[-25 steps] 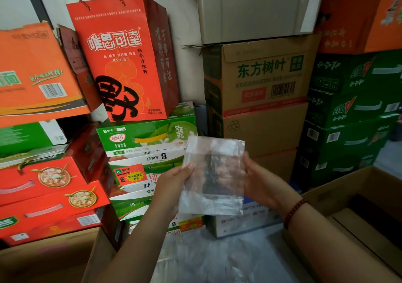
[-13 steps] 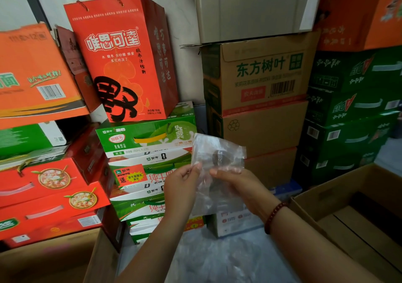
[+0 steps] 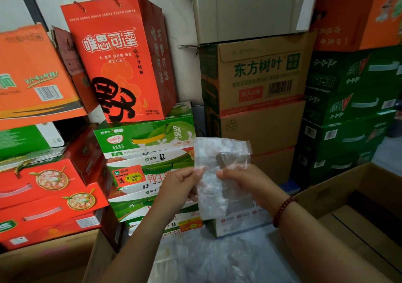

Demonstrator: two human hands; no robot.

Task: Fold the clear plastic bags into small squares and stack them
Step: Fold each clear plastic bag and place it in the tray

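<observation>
Both my left hand (image 3: 180, 187) and right hand (image 3: 245, 182) pinch one crinkled clear plastic bag (image 3: 219, 174), mid-fold; next, I judge, crease it smaller.

- Left hand (image 3: 180, 187): raised mid-frame, thumb and fingers pinched together, forearm entering from the lower edge.
- Right hand (image 3: 243, 180): level with the left and near it, fingers curled, pinching; forearm enters from lower right.
</observation>
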